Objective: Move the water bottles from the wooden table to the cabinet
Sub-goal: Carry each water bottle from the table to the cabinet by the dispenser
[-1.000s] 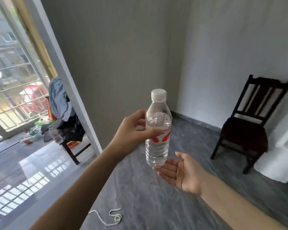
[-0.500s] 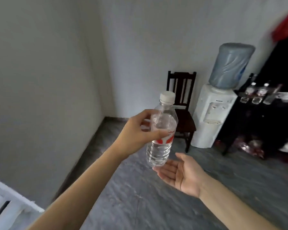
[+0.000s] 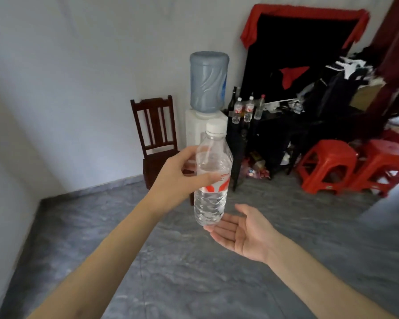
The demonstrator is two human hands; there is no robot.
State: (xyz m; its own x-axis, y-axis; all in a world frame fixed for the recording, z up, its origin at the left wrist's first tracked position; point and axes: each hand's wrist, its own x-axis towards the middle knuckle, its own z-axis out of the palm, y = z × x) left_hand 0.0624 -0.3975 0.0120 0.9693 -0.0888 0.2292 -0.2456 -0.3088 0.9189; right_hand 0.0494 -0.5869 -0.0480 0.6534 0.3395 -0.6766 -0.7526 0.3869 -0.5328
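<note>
**Bottle upright in our left hand, cabinet far right**

We carry one water bottle (image 3: 211, 180) in mid-air, its long axis near vertical with the white cap up. Our left hand (image 3: 177, 178) is wrapped around its upper body at the label. Our right hand (image 3: 242, 231) lies flat and palm up just under the base, gripping nothing; whether it touches, we cannot tell. The dark cabinet (image 3: 270, 132) stands far and to the right, beside the water dispenser (image 3: 205, 107), with other bottles (image 3: 245, 110) already standing on its left end. We judge the left hand best placed to deliver it.
</note>
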